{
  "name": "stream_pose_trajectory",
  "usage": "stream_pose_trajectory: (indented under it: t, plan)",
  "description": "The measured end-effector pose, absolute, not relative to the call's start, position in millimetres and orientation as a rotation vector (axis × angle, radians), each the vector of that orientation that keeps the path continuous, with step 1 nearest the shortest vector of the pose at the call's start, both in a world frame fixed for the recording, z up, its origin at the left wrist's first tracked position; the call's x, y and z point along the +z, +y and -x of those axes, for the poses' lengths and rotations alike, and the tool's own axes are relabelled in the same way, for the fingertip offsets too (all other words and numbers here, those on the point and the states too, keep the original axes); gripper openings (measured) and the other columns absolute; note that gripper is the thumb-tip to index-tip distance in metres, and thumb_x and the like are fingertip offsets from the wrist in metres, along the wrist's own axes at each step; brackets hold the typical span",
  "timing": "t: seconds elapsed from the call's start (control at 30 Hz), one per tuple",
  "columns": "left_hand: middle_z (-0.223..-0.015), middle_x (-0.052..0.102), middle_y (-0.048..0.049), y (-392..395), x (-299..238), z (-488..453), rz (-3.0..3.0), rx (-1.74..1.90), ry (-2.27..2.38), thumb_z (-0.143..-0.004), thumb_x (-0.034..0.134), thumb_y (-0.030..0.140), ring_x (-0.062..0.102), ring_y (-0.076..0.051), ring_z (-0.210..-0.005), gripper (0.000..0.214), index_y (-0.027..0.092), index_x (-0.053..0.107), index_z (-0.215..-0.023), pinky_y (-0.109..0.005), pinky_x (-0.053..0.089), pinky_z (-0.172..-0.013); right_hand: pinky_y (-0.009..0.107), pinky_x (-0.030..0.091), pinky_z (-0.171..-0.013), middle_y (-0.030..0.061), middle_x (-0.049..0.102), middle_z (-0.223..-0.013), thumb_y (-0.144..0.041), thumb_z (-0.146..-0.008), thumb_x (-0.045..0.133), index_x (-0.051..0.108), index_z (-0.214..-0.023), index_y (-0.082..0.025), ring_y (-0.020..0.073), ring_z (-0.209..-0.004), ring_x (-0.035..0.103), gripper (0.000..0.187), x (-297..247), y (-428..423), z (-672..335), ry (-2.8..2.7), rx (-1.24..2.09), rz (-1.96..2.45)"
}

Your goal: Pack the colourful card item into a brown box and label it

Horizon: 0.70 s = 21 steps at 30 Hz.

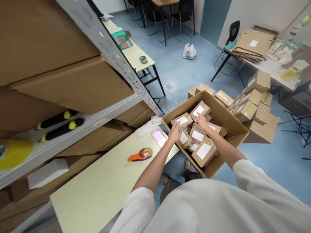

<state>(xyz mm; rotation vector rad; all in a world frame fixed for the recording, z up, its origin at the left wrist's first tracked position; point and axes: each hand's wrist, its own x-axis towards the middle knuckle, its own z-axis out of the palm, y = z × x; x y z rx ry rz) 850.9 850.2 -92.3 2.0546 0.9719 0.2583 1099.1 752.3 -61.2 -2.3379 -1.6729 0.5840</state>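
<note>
A large open cardboard carton (233, 129) stands on the floor beside a pale yellow table (97, 191). It holds several small taped brown parcels with white labels (203, 151). My left hand (175, 132) rests inside the carton with its fingers spread over one small parcel (182, 120). My right hand (201, 123) lies flat, fingers apart, on another parcel near the carton's middle. Neither hand grips anything.
An orange tape dispenser (140, 154) lies on the table near the carton. Metal shelving (116, 55) loaded with big boxes rises at the left. More taped parcels (252, 106) are piled on the blue floor behind the carton. Tables, chairs and flat cardboard (252, 45) stand beyond.
</note>
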Motion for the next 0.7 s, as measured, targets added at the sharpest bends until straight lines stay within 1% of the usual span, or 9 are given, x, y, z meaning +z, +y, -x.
stream_pose_trajectory:
  t: [0.1, 0.2, 0.27, 0.4, 0.47, 0.6, 0.7]
  plan:
    - [-0.176, 0.038, -0.0162, 849, -88, -801, -2.041, 0.333, 1.022, -0.095, 0.058, 0.025, 0.032, -0.034, -0.166, 0.071, 0.020, 0.045, -0.165, -0.059, 0.030, -0.135, 0.064, 0.031, -0.124, 0.0199, 0.030, -0.176, -0.032, -0.099, 0.058, 0.052, -0.159, -0.020, 0.0401, -0.159, 0.030, 0.062, -54, 767, -1056, -1.760, 0.550, 2.247]
    - [-0.173, 0.042, -0.0171, 844, -85, -740, -2.012, 0.360, 1.132, -0.095, 0.057, 0.025, 0.035, -0.036, -0.164, 0.070, 0.020, 0.046, -0.164, -0.062, 0.031, -0.134, 0.063, 0.033, -0.123, 0.0196, 0.036, -0.173, -0.032, -0.099, 0.060, 0.056, -0.157, -0.020, 0.0402, -0.155, 0.036, 0.059, -47, 780, -1000, -1.870, 0.534, 2.137]
    - [-0.172, 0.044, -0.0180, 838, -84, -695, -1.991, 0.370, 1.222, -0.095, 0.057, 0.025, 0.037, -0.036, -0.163, 0.068, 0.020, 0.048, -0.162, -0.063, 0.034, -0.132, 0.060, 0.036, -0.122, 0.0193, 0.043, -0.169, -0.032, -0.100, 0.060, 0.059, -0.154, -0.020, 0.0388, -0.151, 0.042, 0.056, -43, 787, -955, -1.954, 0.539, 2.067]
    - [-0.172, 0.044, -0.0166, 823, -80, -602, -1.940, 0.403, 1.353, -0.095, 0.054, 0.023, 0.039, -0.033, -0.162, 0.065, 0.022, 0.050, -0.160, -0.060, 0.036, -0.131, 0.051, 0.044, -0.118, 0.0165, 0.064, -0.148, -0.031, -0.102, 0.058, 0.067, -0.146, -0.018, 0.0330, -0.137, 0.057, 0.047, -43, 794, -849, -2.164, 0.673, 1.915]
    - [-0.171, 0.044, -0.0169, 814, -79, -557, -1.909, 0.407, 1.394, -0.096, 0.053, 0.023, 0.038, -0.033, -0.163, 0.064, 0.021, 0.051, -0.159, -0.059, 0.035, -0.132, 0.049, 0.047, -0.114, 0.0152, 0.071, -0.139, -0.032, -0.102, 0.058, 0.070, -0.143, -0.019, 0.0324, -0.130, 0.063, 0.044, -48, 791, -796, -2.251, 0.746, 1.888]
    - [-0.170, 0.045, -0.0191, 798, -80, -477, -1.872, 0.413, 1.445, -0.096, 0.052, 0.023, 0.038, -0.034, -0.163, 0.061, 0.018, 0.052, -0.157, -0.061, 0.032, -0.132, 0.047, 0.053, -0.106, 0.0151, 0.075, -0.131, -0.031, -0.100, 0.059, 0.075, -0.136, -0.020, 0.0338, -0.123, 0.067, 0.041, -62, 780, -714, -2.344, 0.800, 2.014]
    - [-0.169, 0.047, -0.0178, 788, -84, -427, -1.843, 0.436, 1.467, -0.096, 0.053, 0.024, 0.039, -0.033, -0.162, 0.059, 0.020, 0.053, -0.156, -0.059, 0.032, -0.133, 0.047, 0.052, -0.107, 0.0133, 0.073, -0.135, -0.031, -0.100, 0.057, 0.077, -0.132, -0.022, 0.0332, -0.125, 0.066, 0.038, -70, 772, -681, -2.350, 0.755, 2.113]
